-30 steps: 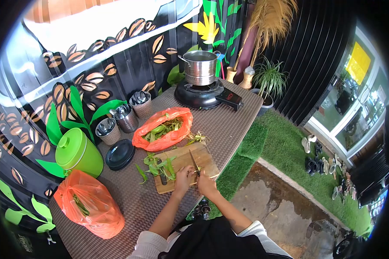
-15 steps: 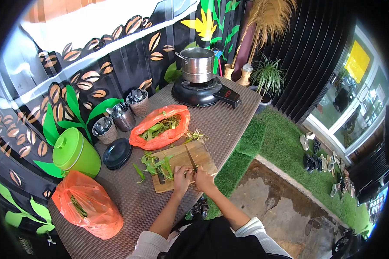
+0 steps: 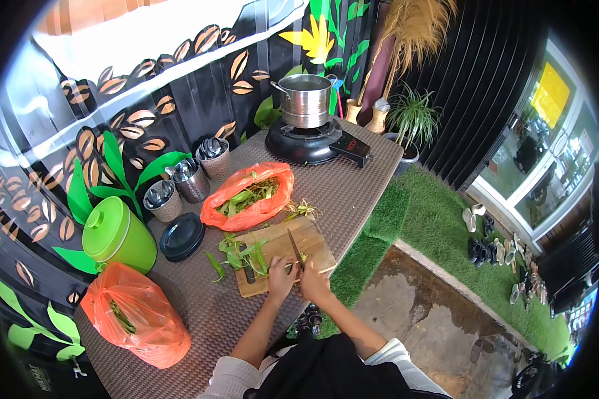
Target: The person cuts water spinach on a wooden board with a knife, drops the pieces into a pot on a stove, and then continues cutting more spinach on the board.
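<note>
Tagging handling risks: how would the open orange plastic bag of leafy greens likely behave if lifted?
The open orange plastic bag would probably sag, its thin film being crumpled. It is likely light for its bulk, since loose leafy greens show inside. If tipped, it might spill, as its mouth gapes wide.

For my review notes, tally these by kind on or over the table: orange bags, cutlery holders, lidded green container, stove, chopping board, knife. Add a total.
Orange bags: 2
Cutlery holders: 3
Lidded green container: 1
Stove: 1
Chopping board: 1
Knife: 1
Total: 9
</note>
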`<state>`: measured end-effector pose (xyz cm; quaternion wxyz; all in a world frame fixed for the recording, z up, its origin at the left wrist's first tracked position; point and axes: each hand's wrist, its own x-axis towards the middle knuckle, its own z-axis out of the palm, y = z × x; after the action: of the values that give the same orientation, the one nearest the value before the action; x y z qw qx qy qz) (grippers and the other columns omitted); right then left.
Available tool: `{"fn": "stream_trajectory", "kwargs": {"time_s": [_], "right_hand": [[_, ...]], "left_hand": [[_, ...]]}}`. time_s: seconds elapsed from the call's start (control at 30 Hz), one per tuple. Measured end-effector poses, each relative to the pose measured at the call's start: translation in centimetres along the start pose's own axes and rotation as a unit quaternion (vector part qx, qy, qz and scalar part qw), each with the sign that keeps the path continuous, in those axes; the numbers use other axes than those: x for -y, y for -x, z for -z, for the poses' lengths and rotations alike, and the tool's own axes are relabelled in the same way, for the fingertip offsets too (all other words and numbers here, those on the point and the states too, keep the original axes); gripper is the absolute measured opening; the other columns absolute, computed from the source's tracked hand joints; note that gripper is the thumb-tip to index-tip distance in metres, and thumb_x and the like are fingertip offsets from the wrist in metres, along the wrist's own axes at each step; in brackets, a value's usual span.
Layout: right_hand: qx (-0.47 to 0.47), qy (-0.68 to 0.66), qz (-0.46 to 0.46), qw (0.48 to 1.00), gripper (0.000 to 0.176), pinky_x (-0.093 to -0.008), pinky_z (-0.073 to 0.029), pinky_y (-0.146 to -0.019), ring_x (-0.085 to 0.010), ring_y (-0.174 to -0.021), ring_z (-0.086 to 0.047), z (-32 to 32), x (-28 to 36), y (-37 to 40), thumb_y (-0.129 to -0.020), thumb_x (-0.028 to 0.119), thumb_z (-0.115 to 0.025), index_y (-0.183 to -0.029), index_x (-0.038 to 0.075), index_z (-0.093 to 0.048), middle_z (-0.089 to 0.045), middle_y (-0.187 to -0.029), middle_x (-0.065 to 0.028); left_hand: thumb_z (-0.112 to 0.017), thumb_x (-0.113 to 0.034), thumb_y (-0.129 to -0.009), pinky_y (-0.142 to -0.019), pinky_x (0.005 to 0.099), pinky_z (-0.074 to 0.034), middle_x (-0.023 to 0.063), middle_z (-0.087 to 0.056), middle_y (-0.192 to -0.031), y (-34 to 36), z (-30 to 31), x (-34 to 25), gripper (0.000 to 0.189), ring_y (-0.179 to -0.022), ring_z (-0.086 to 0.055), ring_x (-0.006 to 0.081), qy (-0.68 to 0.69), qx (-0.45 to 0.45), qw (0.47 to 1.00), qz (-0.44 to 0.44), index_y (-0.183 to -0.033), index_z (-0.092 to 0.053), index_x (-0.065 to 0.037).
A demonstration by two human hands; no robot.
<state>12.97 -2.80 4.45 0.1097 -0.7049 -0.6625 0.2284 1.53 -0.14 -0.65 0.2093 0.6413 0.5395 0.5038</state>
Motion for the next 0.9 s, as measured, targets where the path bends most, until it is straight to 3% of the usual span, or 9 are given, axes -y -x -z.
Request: {"fn": "stream_trajectory", "kwargs": {"time_s": [0.13, 0.2, 0.3, 0.37, 0.5, 0.7, 0.73, 0.77, 0.9], "right_hand": [[-0.013, 0.014, -0.027, 0.999, 0.040, -0.0512, -0.052, -0.074, -0.0447, -0.084, -0.064, -1.2, 0.4, 0.4, -0.093, 0.028, -0.048, -0.118, -0.002, -0.039, -0.064, -0.087, -0.0285], [0.006, 0.011, 0.007, 1.000, 0.034, -0.0492, -0.053, -0.075, -0.0417, -0.085, -0.066, -0.7, 0.1, -0.6, -0.092, 0.025, -0.047, -0.113, -0.001, -0.040, -0.065, -0.090, -0.0269], [0.026, -0.009, 0.024, 0.999, 0.038, -0.0494, -0.053, -0.071, -0.0436, -0.082, -0.065, 0.0, -0.7, -2.0, -0.091, 0.025, -0.050, -0.116, -0.002, -0.039, -0.065, -0.087, -0.0278], [0.018, 0.010, 0.023, 1.000, 0.036, -0.0494, -0.053, -0.070, -0.0433, -0.081, -0.065, -0.3, -0.7, -1.2, -0.092, 0.024, -0.049, -0.114, -0.002, -0.039, -0.065, -0.086, -0.0276], [-0.002, 0.032, -0.020, 0.999, 0.031, -0.0504, -0.053, -0.069, -0.0428, -0.081, -0.065, -1.7, 0.4, 0.4, -0.093, 0.025, -0.047, -0.109, -0.001, -0.040, -0.065, -0.086, -0.0272], [0.011, 0.008, 0.019, 1.000, 0.028, -0.0478, -0.054, -0.071, -0.0407, -0.084, -0.066, -0.7, -0.1, -1.6, -0.090, 0.019, -0.049, -0.107, -0.001, -0.040, -0.065, -0.087, -0.0282], [0.019, 0.008, 0.028, 0.999, 0.028, -0.0482, -0.054, -0.072, -0.0410, -0.084, -0.066, -0.6, -0.1, -1.8, -0.090, 0.020, -0.050, -0.107, 0.000, -0.040, -0.065, -0.086, -0.0275], [0.019, 0.009, 0.029, 0.999, 0.028, -0.0482, -0.054, -0.072, -0.0410, -0.084, -0.066, -0.9, -0.1, -1.3, -0.090, 0.020, -0.050, -0.107, 0.000, -0.040, -0.065, -0.086, -0.0275], [0.005, 0.023, -0.002, 1.000, 0.030, -0.0492, -0.053, -0.074, -0.0423, -0.085, -0.066, -0.8, 1.1, 0.3, -0.090, 0.020, -0.050, -0.108, -0.001, -0.040, -0.065, -0.090, -0.0261]], "left_hand": [[-0.068, 0.000, -0.076, -0.074, 0.0334, -0.050, 0.0117, -0.061, -0.084, -0.2, 0.1, 0.0, 0.015, -0.082, -0.062, 0.0254, 0.024, 0.008, 1.000, 0.009, -0.090, -0.065, -0.001], [-0.068, -0.002, -0.075, -0.074, 0.0349, -0.049, 0.0118, -0.064, -0.083, -0.1, -0.3, 0.7, 0.015, -0.082, -0.061, 0.0271, 0.044, 0.005, 0.999, 0.016, -0.090, -0.065, -0.002], [-0.071, 0.000, -0.073, -0.073, 0.0323, -0.050, 0.0104, -0.066, -0.079, -0.5, -0.7, 1.8, 0.017, -0.080, -0.062, 0.0239, 0.048, -0.014, 0.999, 0.017, -0.088, -0.065, -0.001], [-0.072, 0.007, -0.072, -0.071, 0.0274, -0.054, 0.0099, -0.060, -0.087, -0.6, -0.2, 1.6, 0.020, -0.077, -0.066, 0.0184, 0.088, 0.008, 0.994, 0.066, -0.090, -0.064, 0.001], [-0.073, 0.006, -0.071, -0.072, 0.0273, -0.054, 0.0088, -0.059, -0.086, -0.9, 0.0, 1.8, 0.021, -0.078, -0.066, 0.0182, 0.085, 0.025, 0.992, 0.089, -0.090, -0.064, 0.001], [-0.071, 0.004, -0.075, -0.072, 0.0283, -0.053, 0.0095, -0.059, -0.085, -0.2, -0.1, 1.5, 0.019, -0.079, -0.066, 0.0195, 0.101, 0.015, 0.992, 0.080, -0.092, -0.064, 0.000], [-0.070, 0.003, -0.075, -0.072, 0.0288, -0.053, 0.0099, -0.059, -0.085, -0.1, 0.1, 1.4, 0.018, -0.080, -0.066, 0.0199, 0.066, 0.018, 0.997, 0.040, -0.092, -0.064, 0.000], [-0.069, 0.003, -0.076, -0.073, 0.0292, -0.053, 0.0103, -0.059, -0.086, -0.1, 0.3, 1.3, 0.018, -0.080, -0.066, 0.0204, 0.030, 0.020, 0.999, 0.001, -0.093, -0.064, 0.000], [-0.068, 0.002, -0.075, -0.074, 0.0296, -0.052, 0.0107, -0.060, -0.086, -0.2, 0.8, 0.4, 0.018, -0.081, -0.065, 0.0207, 0.009, 0.030, 1.000, 0.000, -0.093, -0.064, -0.001]]}}
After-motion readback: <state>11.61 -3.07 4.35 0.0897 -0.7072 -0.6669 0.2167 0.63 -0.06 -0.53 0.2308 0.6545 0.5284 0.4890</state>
